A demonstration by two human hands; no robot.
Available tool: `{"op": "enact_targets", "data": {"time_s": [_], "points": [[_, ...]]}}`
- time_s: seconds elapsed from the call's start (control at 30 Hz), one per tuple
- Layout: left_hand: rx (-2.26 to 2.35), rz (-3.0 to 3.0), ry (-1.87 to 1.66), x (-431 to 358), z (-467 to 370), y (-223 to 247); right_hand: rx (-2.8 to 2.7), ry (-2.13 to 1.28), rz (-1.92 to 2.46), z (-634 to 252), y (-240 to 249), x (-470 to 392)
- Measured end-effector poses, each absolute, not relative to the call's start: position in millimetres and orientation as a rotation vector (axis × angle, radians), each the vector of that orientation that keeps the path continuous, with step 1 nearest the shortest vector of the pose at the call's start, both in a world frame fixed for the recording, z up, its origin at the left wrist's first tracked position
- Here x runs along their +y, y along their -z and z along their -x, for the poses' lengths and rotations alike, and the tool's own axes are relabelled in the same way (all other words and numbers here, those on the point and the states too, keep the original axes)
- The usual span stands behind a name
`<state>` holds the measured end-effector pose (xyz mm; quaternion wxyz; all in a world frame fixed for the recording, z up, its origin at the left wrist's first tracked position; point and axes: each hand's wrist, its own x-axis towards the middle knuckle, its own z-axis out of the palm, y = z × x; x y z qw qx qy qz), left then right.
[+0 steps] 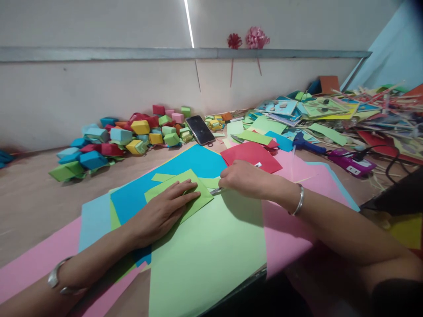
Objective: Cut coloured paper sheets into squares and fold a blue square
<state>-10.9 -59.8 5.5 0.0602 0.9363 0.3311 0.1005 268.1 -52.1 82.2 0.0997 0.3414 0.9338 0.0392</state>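
Observation:
My left hand lies flat, fingers stretched out, pressing a lime-green folded paper that looks like an envelope. My right hand is closed round a thin tool with a metallic tip; my fingers hide most of it, so its exact kind does not show. That tip touches or nearly touches the right corner of the folded paper. Beneath lies a large pale green sheet, with a blue sheet behind it. Just beyond my right hand rests a red paper piece.
Several small coloured paper boxes are heaped at the back left, near a phone. To the right are a blue glue gun, a purple power strip and piled paper crafts. Pink sheets spread under my right arm.

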Motion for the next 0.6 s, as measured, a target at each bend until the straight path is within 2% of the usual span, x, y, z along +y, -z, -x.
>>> {"op": "enact_targets", "data": {"time_s": [0.37,0.6], "points": [[0.955,-2.878,0.024,-58.7,6.3,-14.6,2.665,0.09,-0.978,-262.5,-87.6,-62.8],[0.937,-2.887,0.069,-59.9,8.5,-13.0,2.754,0.133,-0.927,-259.0,-83.2,-61.3]]}}
